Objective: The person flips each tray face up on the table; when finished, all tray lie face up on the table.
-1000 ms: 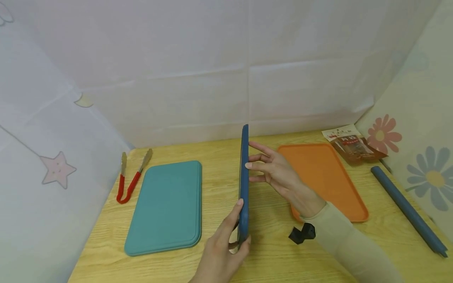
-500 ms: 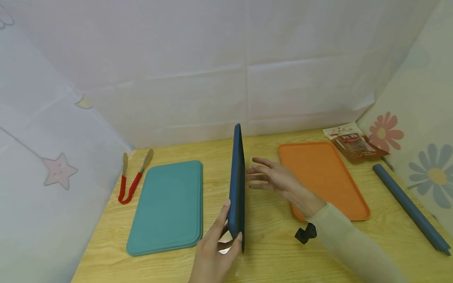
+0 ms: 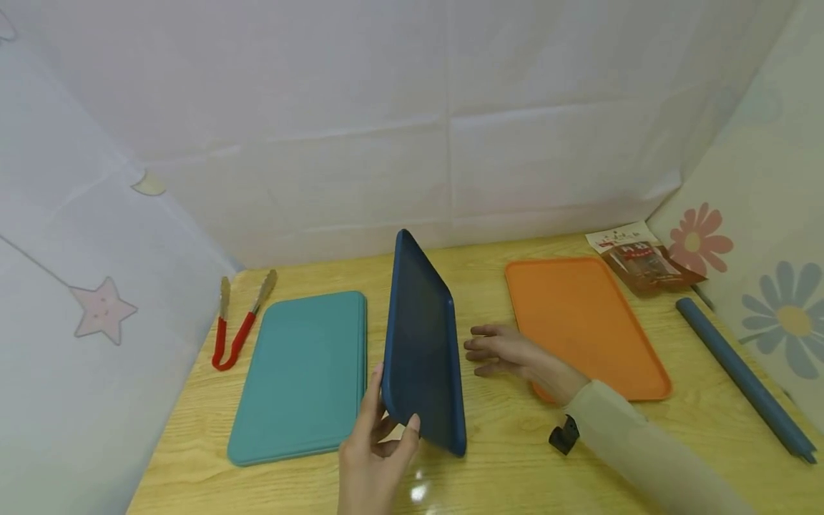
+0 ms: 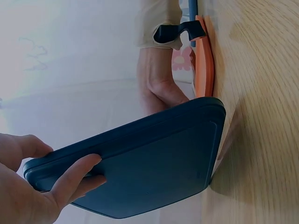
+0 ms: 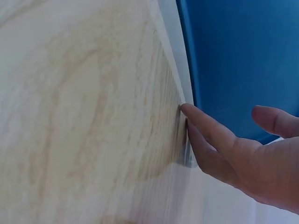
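A dark blue tray (image 3: 421, 343) stands tilted on edge above the middle of the table. My left hand (image 3: 373, 450) grips its near left corner, with the thumb on the inner side and fingers behind it. In the left wrist view, the fingertips lie against the back of the tray (image 4: 154, 172). My right hand (image 3: 515, 357) is apart from the tray, just to its right. Its fingers are loosely bent and hold nothing; in the right wrist view the hand (image 5: 247, 158) hovers close by the tabletop. An orange tray (image 3: 579, 315) lies flat behind and beside the right wrist.
A teal tray (image 3: 302, 372) lies at the left with its rimmed base upward. Red-handled tongs (image 3: 234, 343) lie farther left, spread apart. A brown and white food pouch (image 3: 644, 265) and a blue-grey rolled tube (image 3: 740, 372) line the right side. White cloth walls border the table.
The blue tray has swung leftward and turned its inner face toward the right and me. My right hand has left the tray and lowered toward the table.
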Action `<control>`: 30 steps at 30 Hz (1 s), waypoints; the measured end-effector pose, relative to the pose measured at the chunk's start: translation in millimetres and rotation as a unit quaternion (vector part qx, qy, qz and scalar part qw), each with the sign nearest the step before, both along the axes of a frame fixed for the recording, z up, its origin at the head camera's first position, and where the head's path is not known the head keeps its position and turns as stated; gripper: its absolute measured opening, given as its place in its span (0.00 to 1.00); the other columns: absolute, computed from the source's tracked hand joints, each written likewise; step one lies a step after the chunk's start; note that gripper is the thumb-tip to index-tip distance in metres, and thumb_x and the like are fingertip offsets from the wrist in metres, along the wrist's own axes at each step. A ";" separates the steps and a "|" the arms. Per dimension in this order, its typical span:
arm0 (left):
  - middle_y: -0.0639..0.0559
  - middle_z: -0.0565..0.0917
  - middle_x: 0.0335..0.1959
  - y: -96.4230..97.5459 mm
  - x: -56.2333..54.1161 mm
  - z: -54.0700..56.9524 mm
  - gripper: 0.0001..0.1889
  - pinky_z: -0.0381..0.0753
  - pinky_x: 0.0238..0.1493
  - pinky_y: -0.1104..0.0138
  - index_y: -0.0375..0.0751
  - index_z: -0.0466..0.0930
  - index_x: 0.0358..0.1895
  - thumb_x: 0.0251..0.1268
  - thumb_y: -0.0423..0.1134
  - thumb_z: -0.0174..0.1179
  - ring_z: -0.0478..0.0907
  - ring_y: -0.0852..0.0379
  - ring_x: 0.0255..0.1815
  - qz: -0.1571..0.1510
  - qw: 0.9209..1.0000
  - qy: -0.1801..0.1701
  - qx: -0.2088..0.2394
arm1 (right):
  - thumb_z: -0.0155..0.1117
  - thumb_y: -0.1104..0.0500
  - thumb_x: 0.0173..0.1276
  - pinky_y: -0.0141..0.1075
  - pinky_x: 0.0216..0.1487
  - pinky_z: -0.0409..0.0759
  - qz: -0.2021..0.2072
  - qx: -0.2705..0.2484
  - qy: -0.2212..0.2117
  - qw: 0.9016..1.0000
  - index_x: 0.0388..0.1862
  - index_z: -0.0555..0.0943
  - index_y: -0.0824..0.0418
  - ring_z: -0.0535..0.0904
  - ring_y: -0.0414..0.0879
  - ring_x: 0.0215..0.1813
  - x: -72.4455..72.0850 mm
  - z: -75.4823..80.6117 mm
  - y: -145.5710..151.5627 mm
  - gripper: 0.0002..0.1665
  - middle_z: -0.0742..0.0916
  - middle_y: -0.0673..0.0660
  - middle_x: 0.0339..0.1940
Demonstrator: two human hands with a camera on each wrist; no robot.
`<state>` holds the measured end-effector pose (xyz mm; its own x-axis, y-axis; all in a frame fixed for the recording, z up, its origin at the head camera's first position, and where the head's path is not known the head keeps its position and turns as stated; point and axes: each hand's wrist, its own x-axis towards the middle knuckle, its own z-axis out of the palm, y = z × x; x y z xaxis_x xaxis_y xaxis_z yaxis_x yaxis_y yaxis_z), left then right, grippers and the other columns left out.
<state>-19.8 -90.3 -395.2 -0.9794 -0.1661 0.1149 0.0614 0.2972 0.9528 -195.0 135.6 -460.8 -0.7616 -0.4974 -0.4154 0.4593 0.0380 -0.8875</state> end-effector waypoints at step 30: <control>0.39 0.73 0.64 -42.7 -44.8 -9.2 0.24 0.85 0.37 0.53 0.53 0.59 0.74 0.79 0.49 0.41 0.83 0.46 0.49 -0.100 0.965 -0.025 0.240 | 0.62 0.71 0.65 0.42 0.38 0.85 -0.012 0.146 0.103 0.984 0.69 0.66 0.71 0.83 0.49 0.37 -10.9 -9.7 11.1 0.34 0.79 0.64 0.43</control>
<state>-64.6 -133.0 -404.5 -0.9997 0.0054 0.0228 0.0214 -0.1930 0.9810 -205.9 146.6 -470.5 -0.8545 -0.3603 -0.3743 0.2752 0.2972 -0.9143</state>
